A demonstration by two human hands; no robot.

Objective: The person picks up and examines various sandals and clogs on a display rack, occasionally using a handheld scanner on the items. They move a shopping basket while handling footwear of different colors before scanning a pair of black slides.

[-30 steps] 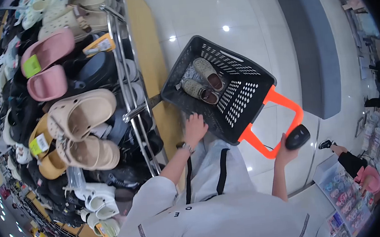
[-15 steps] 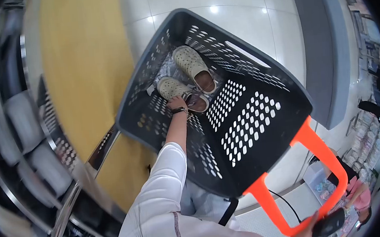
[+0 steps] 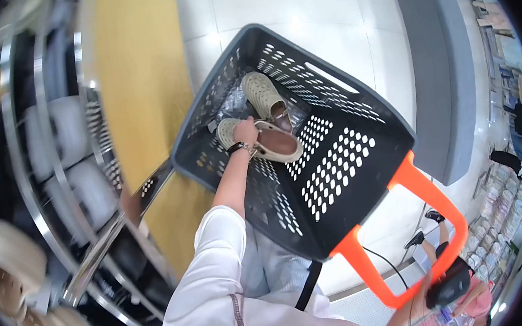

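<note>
A black perforated shopping basket (image 3: 338,180) with an orange handle (image 3: 362,269) is tilted in front of me. Two beige clogs with small holes lie at its far end. My left hand (image 3: 245,133), wearing a dark wristband, is closed on the nearer clog (image 3: 281,143), whose brown insole faces up. Beside it rests the farther clog (image 3: 260,94), untouched. Clear plastic wrapping (image 3: 234,101) shows under the clogs. At the lower right, my right hand (image 3: 421,295) is at the end of the orange handle, its fingers mostly hidden near a black object (image 3: 448,284).
Metal-railed shelves (image 3: 67,175) with dark and grey goods stand at left, beige footwear (image 3: 10,269) below. A yellow wooden surface (image 3: 139,68) runs beside them. A grey bench (image 3: 437,70) stands right on the pale tiled floor. A person in pink (image 3: 475,302) is at lower right.
My left hand has gripped the nearer clog and turned it, so its opening shows wider and points right. The view has shifted slightly, bringing beige footwear in at lower left.
</note>
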